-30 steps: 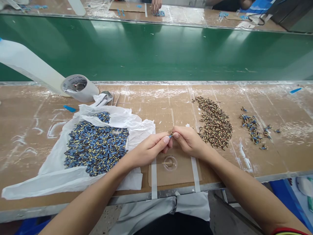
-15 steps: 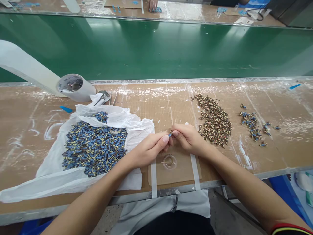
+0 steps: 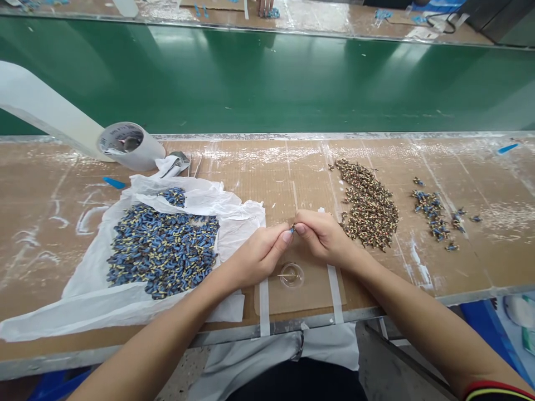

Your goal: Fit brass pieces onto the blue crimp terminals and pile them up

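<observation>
- Pinching blue part (image 3: 291,229) between left hand (image 3: 264,252) and right hand (image 3: 321,236), thumbs close.
- Left of hands: blue pile (image 3: 163,250) on paper (image 3: 242,220).
- Right: brown pile (image 3: 371,211), beyond, small cluster (image 3: 432,214).
- Just below hands: dish (image 3: 297,281).

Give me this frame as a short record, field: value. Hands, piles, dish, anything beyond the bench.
left hand: left hand, fingertips pinching a small piece, blue showing
right hand: right hand, fingertips at the same piece; exact grip too small to tell
left pile: blue-and-yellow pieces on a white sheet
right pile: brown-and-yellow pieces on cardboard
far right: smaller scattered cluster, some blue showing
dish: clear dish just nearer than the hands, thin stick across it
beyond: another person's hand at blue bits
</observation>
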